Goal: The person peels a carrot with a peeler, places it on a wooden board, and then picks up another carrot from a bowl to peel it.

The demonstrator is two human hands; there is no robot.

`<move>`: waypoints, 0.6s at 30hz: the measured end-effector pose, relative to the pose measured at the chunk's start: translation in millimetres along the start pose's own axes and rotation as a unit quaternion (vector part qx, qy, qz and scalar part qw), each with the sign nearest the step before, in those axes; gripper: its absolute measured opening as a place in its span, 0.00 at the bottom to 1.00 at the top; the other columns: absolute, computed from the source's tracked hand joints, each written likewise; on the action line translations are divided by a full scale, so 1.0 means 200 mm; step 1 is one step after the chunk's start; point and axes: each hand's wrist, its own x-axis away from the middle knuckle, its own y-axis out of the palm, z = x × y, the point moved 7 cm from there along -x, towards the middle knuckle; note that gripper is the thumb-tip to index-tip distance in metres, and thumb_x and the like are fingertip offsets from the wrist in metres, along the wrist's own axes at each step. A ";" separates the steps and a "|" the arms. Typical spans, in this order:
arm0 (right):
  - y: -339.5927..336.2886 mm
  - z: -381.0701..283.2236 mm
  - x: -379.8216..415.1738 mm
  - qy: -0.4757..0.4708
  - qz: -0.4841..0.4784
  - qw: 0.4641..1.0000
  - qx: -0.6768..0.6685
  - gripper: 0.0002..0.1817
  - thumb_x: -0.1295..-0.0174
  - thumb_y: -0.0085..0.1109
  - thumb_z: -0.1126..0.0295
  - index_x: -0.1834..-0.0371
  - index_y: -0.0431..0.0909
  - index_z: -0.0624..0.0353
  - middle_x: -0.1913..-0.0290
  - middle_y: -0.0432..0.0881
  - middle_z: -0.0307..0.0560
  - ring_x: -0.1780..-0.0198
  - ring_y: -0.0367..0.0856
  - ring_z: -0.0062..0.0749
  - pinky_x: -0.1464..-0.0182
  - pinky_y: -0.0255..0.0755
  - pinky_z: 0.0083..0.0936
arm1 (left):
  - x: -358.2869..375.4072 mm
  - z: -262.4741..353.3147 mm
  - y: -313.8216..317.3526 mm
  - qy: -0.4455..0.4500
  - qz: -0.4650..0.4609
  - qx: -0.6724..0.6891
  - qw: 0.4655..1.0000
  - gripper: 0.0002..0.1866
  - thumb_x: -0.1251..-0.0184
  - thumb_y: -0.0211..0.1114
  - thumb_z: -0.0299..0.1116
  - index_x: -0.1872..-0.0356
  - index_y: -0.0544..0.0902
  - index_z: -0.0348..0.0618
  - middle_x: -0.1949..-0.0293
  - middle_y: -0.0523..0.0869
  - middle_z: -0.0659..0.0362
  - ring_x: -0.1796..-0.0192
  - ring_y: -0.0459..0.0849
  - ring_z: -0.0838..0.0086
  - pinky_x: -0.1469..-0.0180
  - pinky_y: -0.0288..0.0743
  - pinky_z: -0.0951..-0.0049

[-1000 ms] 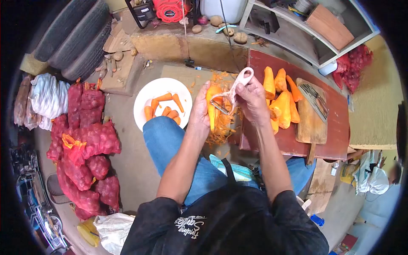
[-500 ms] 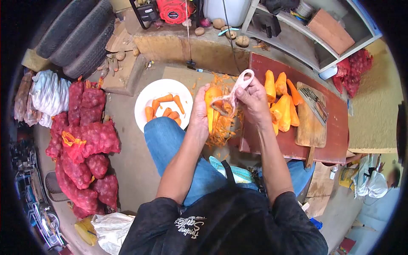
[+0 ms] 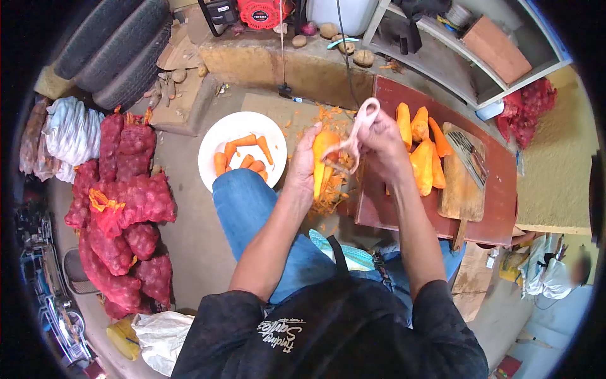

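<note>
My left hand [image 3: 303,161] is closed around a large peeled-looking carrot [image 3: 324,148], held upright over the floor between my knees. A pale pink peeler [image 3: 364,121] is gripped in my right hand [image 3: 385,146], its head lying across the side of the carrot. Beneath both hands, orange peelings [image 3: 329,201] are scattered over a piece of cardboard. To the left, a white basin [image 3: 208,163] holds several unpeeled-looking carrots [image 3: 266,151]. On the right, several bright peeled carrots [image 3: 421,165] lie on a low red table [image 3: 394,211].
A wooden cutting board [image 3: 464,201] with knives [image 3: 470,155] on it rests on the red table. Red mesh sacks of onions [image 3: 136,205] are heaped at the left, below stacked tyres [image 3: 120,57]. A concrete ledge [image 3: 284,69] runs ahead, with a metal shelf [image 3: 442,57] at the right.
The peeler in my right hand has moved slightly up and right, its head staying at the carrot. The carrot in my left hand has shifted a little right.
</note>
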 end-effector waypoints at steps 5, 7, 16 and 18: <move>0.01 0.02 -0.08 -0.007 -0.001 1.000 -0.008 0.15 0.34 0.70 0.65 0.52 0.75 0.58 0.64 0.82 0.38 0.65 0.82 0.21 0.65 0.74 0.19 | 0.07 0.07 0.07 -0.007 -0.039 -0.005 0.999 0.19 0.26 0.60 0.49 0.53 0.79 0.42 0.63 0.87 0.54 0.64 0.88 0.66 0.62 0.87 0.63; 0.07 0.01 -0.06 -0.010 -0.012 1.000 0.002 0.16 0.35 0.71 0.65 0.52 0.75 0.58 0.64 0.83 0.39 0.67 0.82 0.21 0.65 0.74 0.20 | 0.10 0.09 0.07 0.006 -0.040 0.002 0.999 0.19 0.25 0.60 0.48 0.52 0.79 0.40 0.62 0.87 0.51 0.64 0.89 0.63 0.60 0.88 0.61; 0.07 -0.15 -0.09 -0.069 -0.020 0.994 0.077 0.14 0.35 0.70 0.68 0.52 0.75 0.57 0.63 0.83 0.41 0.64 0.82 0.23 0.61 0.75 0.20 | 0.11 0.10 0.09 -0.003 -0.055 -0.018 0.998 0.18 0.29 0.64 0.46 0.52 0.79 0.41 0.65 0.86 0.54 0.67 0.88 0.67 0.66 0.88 0.62; 0.01 -0.22 -0.12 -0.137 0.040 0.988 0.063 0.14 0.35 0.68 0.69 0.52 0.74 0.58 0.63 0.83 0.42 0.64 0.82 0.23 0.61 0.75 0.20 | 0.12 0.05 0.06 -0.016 -0.042 -0.028 0.999 0.17 0.29 0.64 0.46 0.52 0.79 0.42 0.65 0.85 0.55 0.68 0.87 0.68 0.66 0.87 0.64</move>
